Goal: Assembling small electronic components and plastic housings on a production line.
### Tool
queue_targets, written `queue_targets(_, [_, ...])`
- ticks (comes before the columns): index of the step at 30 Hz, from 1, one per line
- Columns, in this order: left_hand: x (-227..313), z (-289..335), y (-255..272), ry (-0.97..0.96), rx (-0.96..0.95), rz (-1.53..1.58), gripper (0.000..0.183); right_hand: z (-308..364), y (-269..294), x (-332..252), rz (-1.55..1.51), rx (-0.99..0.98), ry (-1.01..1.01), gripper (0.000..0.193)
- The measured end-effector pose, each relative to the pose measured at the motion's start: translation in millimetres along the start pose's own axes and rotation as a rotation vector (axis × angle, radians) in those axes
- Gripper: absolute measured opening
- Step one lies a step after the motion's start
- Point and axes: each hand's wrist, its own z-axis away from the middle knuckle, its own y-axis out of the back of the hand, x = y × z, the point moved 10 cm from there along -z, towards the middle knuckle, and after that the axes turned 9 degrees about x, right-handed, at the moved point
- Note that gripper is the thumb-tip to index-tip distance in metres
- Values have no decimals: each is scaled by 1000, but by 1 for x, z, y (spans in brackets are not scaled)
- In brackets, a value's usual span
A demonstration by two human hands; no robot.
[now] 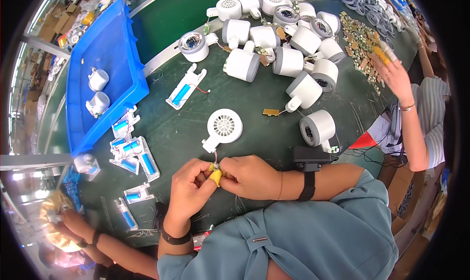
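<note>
My left hand (188, 189) and my right hand (249, 176) meet fingertip to fingertip near the table's front edge. Together they pinch the thin wires (214, 157) that run up to a white round fan housing (223, 127) lying grille up just beyond them. Yellow finger covers show at the pinch. A black device is strapped to my right wrist (309, 168). A dark band circles my left wrist.
A pile of white and grey fan bodies (281, 45) fills the far middle of the green table. A blue tray (105, 69) at left holds two white parts. White holders with blue batteries (133, 155) lie at left. Other people's hands work at right (397, 77) and lower left (73, 223).
</note>
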Motion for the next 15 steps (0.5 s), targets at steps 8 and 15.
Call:
queue_targets(8, [-8, 3, 1, 116, -167, 206, 30, -3, 3, -2, -57, -13, -29, 18])
queue_targets(15, [-4, 8, -4, 9, -160, 115, 25, -3, 6, 1, -228, -61, -114, 12])
